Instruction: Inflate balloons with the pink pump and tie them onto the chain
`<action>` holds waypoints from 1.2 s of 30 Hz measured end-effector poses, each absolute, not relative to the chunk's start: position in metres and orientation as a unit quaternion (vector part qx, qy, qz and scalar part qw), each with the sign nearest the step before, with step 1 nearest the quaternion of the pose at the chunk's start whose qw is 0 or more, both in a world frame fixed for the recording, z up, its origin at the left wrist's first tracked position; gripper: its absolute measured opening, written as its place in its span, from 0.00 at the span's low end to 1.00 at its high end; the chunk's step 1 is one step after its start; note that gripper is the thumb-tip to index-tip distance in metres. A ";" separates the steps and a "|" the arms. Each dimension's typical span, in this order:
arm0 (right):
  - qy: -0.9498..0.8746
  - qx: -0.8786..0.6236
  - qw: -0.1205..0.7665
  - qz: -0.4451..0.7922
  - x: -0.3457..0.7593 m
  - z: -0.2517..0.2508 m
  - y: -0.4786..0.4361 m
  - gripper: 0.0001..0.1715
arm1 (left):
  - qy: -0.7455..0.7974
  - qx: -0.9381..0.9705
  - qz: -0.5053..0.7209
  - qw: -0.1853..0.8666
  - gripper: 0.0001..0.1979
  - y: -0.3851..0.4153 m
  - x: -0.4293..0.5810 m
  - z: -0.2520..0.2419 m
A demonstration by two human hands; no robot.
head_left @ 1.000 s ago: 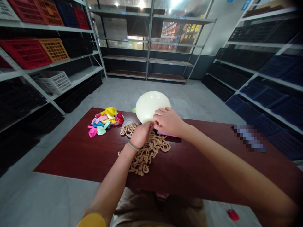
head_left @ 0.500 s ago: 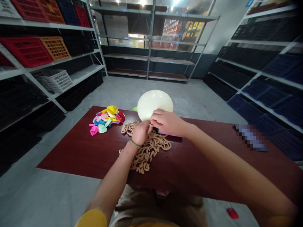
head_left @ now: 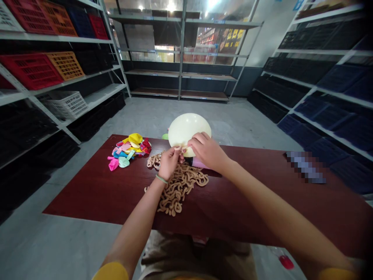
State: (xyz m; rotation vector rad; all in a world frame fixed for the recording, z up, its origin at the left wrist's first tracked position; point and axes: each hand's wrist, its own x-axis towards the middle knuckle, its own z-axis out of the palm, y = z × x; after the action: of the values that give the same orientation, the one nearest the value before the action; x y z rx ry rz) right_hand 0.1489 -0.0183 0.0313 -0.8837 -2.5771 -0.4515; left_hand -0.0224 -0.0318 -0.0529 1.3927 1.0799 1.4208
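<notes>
The cream balloon (head_left: 189, 128), blown up full, hung over the far edge of the dark red tabletop (head_left: 93, 190), straight ahead of the person. Its long axis, taken from neck to crown, ran away from the person, so it was seen mostly end-on; the neck (head_left: 183, 149) pointed back toward the person and a little to the left, and the rounded crown faced the shelves (head_left: 182, 74).

The left hand (head_left: 169, 161), with a green band (head_left: 161, 179) at its wrist, had its thumb and fingers pinched together on the end of the neck. The right hand (head_left: 206, 149) lay against the balloon's near right side, its fingers bent and clamped on the base of the neck; their exact contact was partly hidden.

Below the hands, tan cords (head_left: 183, 184) lay in a tangled heap, without one clear direction. A pink tube (head_left: 199, 162), partly covered by the right hand, lay roughly crosswise, its black end toward the left. Limp colored balloons (head_left: 131, 149) were piled near the far left corner, well apart from the left hand.
</notes>
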 end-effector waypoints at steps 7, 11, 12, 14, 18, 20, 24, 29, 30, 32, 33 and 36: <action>-0.878 -0.361 0.307 -0.062 0.152 -0.001 -0.031 0.10 | 0.402 0.513 0.562 0.509 0.18 -0.028 -0.018 -0.055; -0.846 -0.362 0.391 0.012 0.157 -0.011 -0.032 0.10 | 0.393 0.552 0.554 0.484 0.14 -0.033 -0.016 -0.056; -0.840 -0.361 0.405 0.031 0.158 -0.014 -0.032 0.11 | 0.391 0.564 0.548 0.478 0.13 -0.035 -0.016 -0.056; -0.828 -0.359 0.426 0.066 0.161 -0.021 -0.033 0.12 | 0.392 0.588 0.531 0.467 0.12 -0.038 -0.014 -0.058; -0.803 -0.369 0.454 0.112 0.164 -0.037 -0.035 0.13 | 0.424 0.637 0.502 0.404 0.09 -0.043 -0.011 -0.060; -0.795 -0.376 0.460 0.125 0.164 -0.044 -0.037 0.13 | 0.438 0.669 0.484 0.356 0.06 -0.045 -0.011 -0.061; -0.796 -0.374 0.460 0.120 0.167 -0.052 -0.040 0.11 | 0.454 0.725 0.435 0.281 0.06 -0.048 -0.011 -0.059; -0.811 -0.355 0.453 0.102 0.173 -0.056 -0.040 0.07 | 0.456 0.759 0.404 0.229 0.07 -0.052 -0.013 -0.056; -0.814 -0.351 0.452 0.101 0.174 -0.057 -0.040 0.07 | 0.452 0.763 0.403 0.225 0.07 -0.052 -0.013 -0.056; -0.820 -0.346 0.446 0.099 0.174 -0.057 -0.041 0.06 | 0.447 0.769 0.401 0.220 0.07 -0.052 -0.015 -0.056; -0.822 -0.346 0.442 0.097 0.174 -0.057 -0.041 0.06 | 0.446 0.771 0.399 0.218 0.08 -0.052 -0.016 -0.056; -0.827 -0.345 0.434 0.093 0.172 -0.056 -0.043 0.05 | 0.450 0.773 0.395 0.211 0.09 -0.052 -0.018 -0.057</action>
State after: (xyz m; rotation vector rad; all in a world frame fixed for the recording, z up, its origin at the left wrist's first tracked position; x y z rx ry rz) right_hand 0.1721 -0.0426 -0.0559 -0.8592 -2.0587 0.2319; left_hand -0.0183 -0.0520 -0.0573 2.1466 1.2504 1.0974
